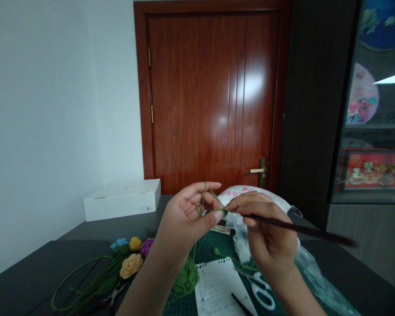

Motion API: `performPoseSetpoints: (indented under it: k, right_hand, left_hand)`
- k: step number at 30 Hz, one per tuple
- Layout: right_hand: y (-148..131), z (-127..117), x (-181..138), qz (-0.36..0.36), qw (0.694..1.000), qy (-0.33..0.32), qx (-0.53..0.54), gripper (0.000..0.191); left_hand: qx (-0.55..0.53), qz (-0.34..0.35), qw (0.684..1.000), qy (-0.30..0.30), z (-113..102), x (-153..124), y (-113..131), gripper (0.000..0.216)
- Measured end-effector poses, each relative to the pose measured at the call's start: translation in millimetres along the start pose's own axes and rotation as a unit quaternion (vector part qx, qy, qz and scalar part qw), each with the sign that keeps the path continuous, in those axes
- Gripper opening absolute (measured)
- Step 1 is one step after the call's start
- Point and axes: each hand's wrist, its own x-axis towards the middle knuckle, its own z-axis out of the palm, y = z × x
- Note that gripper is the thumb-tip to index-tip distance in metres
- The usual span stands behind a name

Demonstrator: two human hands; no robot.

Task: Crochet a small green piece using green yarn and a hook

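Observation:
My left hand [187, 213] is raised in front of me with green yarn [204, 199] looped over its forefinger and pinched between thumb and fingers. My right hand [266, 228] grips a long dark crochet hook [299, 228], whose tip meets the yarn at my left fingertips. The hook's handle points out to the right. The yarn runs down to a green yarn ball [186, 278] on the table below my left wrist.
On the dark table [36, 272] lie crocheted flowers [131, 263] with green stems, a notepad [217, 287], white-handled scissors [261, 292], a green cutting mat [213, 245], a clear plastic bag [311, 267] and a white box [122, 199]. A wooden door [210, 96] stands behind.

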Motion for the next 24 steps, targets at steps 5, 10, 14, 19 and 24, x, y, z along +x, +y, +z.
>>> performPoseSetpoints:
  k: [5, 10, 14, 19, 24]
  right_hand:
    - [1.0, 0.1, -1.3, -0.07, 0.992, -0.006, -0.104, 0.018]
    - [7.0, 16.3, -12.5, 0.008, 0.995, 0.103, 0.015, 0.02]
    - [9.2, 25.4, -10.8, 0.087, 0.978, 0.141, 0.123, 0.013]
    - [10.7, 14.0, -10.4, -0.07, 0.994, 0.034, -0.083, 0.025]
    - [-1.5, 6.1, -10.6, -0.017, 0.983, 0.048, -0.177, 0.013]
  left_hand:
    - [0.001, 0.033, 0.999, 0.028, 8.6, -4.5, 0.0, 0.045]
    - [-0.079, 0.01, 0.991, 0.106, 20.0, -5.5, -9.6, 0.051]
    - [-0.169, -0.039, 0.982, 0.074, 19.4, -2.3, -13.6, 0.058]
    - [-0.123, -0.018, 0.991, 0.05, 15.2, 0.6, -12.5, 0.056]
    - [0.042, 0.046, 0.997, 0.042, 8.6, -1.7, -8.5, 0.055]
